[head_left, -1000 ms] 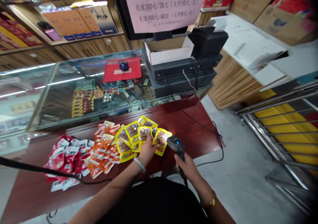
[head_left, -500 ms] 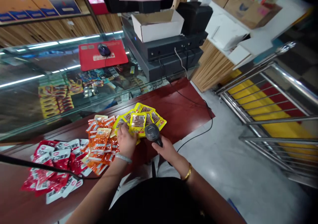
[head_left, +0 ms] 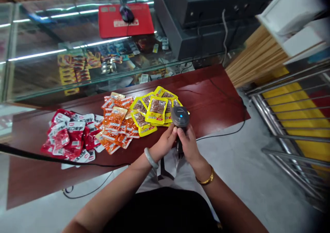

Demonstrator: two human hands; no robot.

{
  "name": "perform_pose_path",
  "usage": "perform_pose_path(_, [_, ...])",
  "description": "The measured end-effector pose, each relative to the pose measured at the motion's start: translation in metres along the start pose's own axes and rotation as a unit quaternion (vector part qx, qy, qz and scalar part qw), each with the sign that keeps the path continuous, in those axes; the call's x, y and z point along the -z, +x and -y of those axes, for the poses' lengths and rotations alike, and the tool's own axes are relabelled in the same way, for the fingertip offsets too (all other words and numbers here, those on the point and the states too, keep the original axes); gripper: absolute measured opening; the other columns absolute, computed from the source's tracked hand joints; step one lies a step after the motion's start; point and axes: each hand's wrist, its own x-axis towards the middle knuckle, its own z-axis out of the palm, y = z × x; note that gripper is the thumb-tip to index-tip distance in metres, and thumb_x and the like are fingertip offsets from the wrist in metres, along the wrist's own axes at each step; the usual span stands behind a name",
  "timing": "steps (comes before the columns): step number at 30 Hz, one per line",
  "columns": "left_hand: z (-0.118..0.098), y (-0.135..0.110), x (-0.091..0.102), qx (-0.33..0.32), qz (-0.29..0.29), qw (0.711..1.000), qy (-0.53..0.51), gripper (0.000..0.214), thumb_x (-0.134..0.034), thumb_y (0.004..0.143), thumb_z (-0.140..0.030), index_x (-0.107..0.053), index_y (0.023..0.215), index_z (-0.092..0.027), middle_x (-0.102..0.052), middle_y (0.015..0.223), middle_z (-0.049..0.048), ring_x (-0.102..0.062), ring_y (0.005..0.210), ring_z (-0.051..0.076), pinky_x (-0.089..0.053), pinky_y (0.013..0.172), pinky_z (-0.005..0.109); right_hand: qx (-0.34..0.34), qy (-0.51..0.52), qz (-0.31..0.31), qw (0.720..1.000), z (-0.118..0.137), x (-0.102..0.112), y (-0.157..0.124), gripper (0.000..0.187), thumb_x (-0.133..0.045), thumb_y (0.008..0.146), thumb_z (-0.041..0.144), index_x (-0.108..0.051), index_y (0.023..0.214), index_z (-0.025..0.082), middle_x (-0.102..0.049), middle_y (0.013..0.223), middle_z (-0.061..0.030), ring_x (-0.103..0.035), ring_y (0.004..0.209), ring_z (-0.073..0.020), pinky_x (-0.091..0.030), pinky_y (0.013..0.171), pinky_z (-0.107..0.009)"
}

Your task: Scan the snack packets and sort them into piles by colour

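Observation:
A black barcode scanner [head_left: 180, 116] with a small blue light points at a pile of yellow snack packets [head_left: 154, 109] on the dark red counter [head_left: 213, 98]. My right hand [head_left: 190, 144] grips the scanner's handle. My left hand [head_left: 165, 144], with a pale bangle on the wrist, is closed against the same handle from the left. Orange packets [head_left: 117, 124] lie left of the yellow ones, and red and white packets [head_left: 68, 135] lie further left.
A glass display case [head_left: 77, 64] stands behind the counter, with a red mouse pad [head_left: 139, 23] and a mouse [head_left: 127, 13] on top. A black till machine [head_left: 206, 16] sits at the back right. Metal railings [head_left: 296, 123] stand on the right. Black cables cross the counter.
My left hand has left the yellow packets and come back to the scanner's handle. The scanner has pulled back a little from the pile. The view has tilted downward.

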Motion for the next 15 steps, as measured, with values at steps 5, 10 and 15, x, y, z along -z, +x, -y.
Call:
perform_pose_path(5, [-0.004, 0.005, -0.013, -0.047, 0.014, 0.998, -0.043, 0.064, -0.043, 0.090, -0.064, -0.055, 0.129, -0.014, -0.063, 0.123, 0.0114, -0.052, 0.123, 0.027, -0.036, 0.112, 0.041, 0.093, -0.089, 0.011, 0.992, -0.021, 0.015, 0.016, 0.037, -0.043, 0.097, 0.046, -0.060, 0.118, 0.020, -0.057, 0.113, -0.0099, -0.052, 0.111, -0.0261, -0.041, 0.100, -0.045])
perform_pose_path(10, [0.022, -0.002, -0.029, -0.042, 0.002, 0.995, -0.089, 0.083, -0.064, 0.074, -0.070, -0.050, 0.134, -0.015, -0.060, 0.126, 0.0139, -0.053, 0.119, 0.030, -0.039, 0.108, 0.040, 0.139, -0.106, 0.073, 0.982, -0.033, 0.028, 0.020, 0.044, -0.044, 0.095, 0.056, -0.063, 0.117, 0.023, -0.057, 0.114, -0.0105, -0.052, 0.110, -0.0296, -0.042, 0.098, -0.048])
perform_pose_path(15, [0.055, -0.016, -0.047, 0.015, -0.066, 0.985, -0.159, 0.080, -0.084, 0.057, -0.058, -0.057, 0.122, -0.021, -0.065, 0.100, 0.0080, -0.058, 0.098, 0.026, -0.049, 0.087, 0.035, 0.065, -0.030, 0.121, 0.990, -0.055, 0.072, 0.002, 0.050, -0.048, 0.087, 0.065, -0.069, 0.118, 0.032, -0.062, 0.121, -0.0132, -0.053, 0.118, -0.0364, -0.046, 0.095, -0.054])
